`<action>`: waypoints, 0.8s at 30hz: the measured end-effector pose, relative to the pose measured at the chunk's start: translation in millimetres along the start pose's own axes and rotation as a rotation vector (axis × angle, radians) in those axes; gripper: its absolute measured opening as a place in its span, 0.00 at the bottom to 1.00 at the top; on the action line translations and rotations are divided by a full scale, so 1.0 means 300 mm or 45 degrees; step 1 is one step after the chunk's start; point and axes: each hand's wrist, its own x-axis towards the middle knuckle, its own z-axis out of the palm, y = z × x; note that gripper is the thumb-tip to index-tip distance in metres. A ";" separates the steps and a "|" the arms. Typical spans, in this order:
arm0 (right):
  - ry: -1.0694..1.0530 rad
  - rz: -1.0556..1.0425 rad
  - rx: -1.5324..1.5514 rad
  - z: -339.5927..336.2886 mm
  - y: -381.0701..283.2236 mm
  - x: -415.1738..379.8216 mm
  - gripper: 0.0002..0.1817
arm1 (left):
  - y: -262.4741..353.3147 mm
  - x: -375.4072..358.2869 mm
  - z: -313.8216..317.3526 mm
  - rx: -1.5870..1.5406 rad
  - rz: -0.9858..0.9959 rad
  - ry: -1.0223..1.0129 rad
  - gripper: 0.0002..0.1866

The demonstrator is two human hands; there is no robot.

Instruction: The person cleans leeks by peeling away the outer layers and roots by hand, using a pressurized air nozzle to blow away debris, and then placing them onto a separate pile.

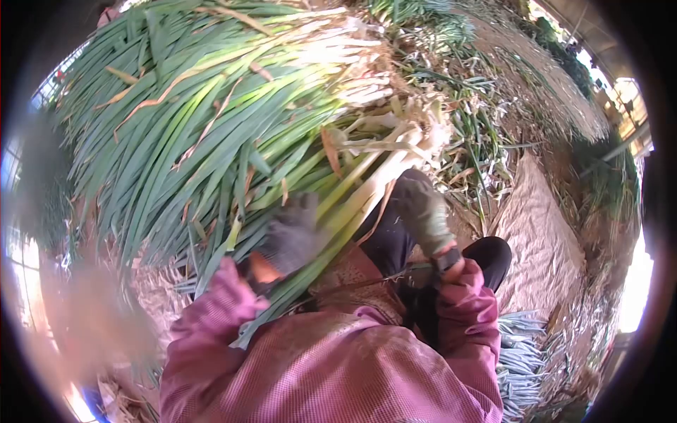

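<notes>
A big heap of long green onions (pixel 204 120) fills the upper left, its white root ends pointing right. Some thicker stalks (pixel 356 190) lie diagonally across my lap at the heap's near edge. My left hand (pixel 295 233), in a grey glove, is over the green leaves beside these stalks, and motion smears its fingers. My right hand (pixel 423 211), in a grey-green glove with a dark band at the wrist, is by my knee, just right of the white stalk ends. Its fingers are bent and blurred, and whether it holds anything cannot be made out.
Loose leaves and trimmings (pixel 483 134) cover the ground right of the heap. A pale sheet (pixel 539 240) lies farther right. More green onions (pixel 520 363) are at the lower right, and others (pixel 610 180) stand at the right edge. My knee (pixel 490 257) sticks out beside my right wrist.
</notes>
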 end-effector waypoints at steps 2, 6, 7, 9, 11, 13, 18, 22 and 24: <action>0.464 -0.098 -0.033 0.005 -0.020 0.033 0.25 | 0.030 0.095 0.128 0.084 0.015 -0.098 0.38; 0.566 0.042 -0.383 -0.026 0.014 0.132 0.24 | 0.075 0.154 0.188 -0.074 0.120 -0.159 0.39; 0.517 0.050 -0.408 -0.022 0.046 0.152 0.23 | 0.092 0.148 0.183 -0.063 0.182 -0.090 0.38; 0.301 -0.076 -0.275 0.055 0.161 0.184 0.20 | 0.095 0.147 0.219 0.030 0.212 -0.012 0.33; 0.710 -0.096 -0.317 0.167 0.336 0.223 0.09 | 0.078 0.142 0.239 0.098 0.272 -0.010 0.31; 0.868 0.426 -0.688 0.043 0.463 0.258 0.06 | 0.100 0.123 0.199 0.133 0.235 -0.046 0.27; 0.913 0.976 -0.062 -0.067 0.880 0.107 0.11 | 0.176 0.010 0.186 0.316 0.006 -0.142 0.25; 0.380 0.692 1.264 -0.191 0.677 0.041 0.19 | 0.161 0.005 0.238 0.199 0.026 -0.149 0.24; 0.096 0.361 1.292 -0.037 0.679 0.041 0.31 | 0.203 -0.012 0.225 0.251 0.090 -0.139 0.23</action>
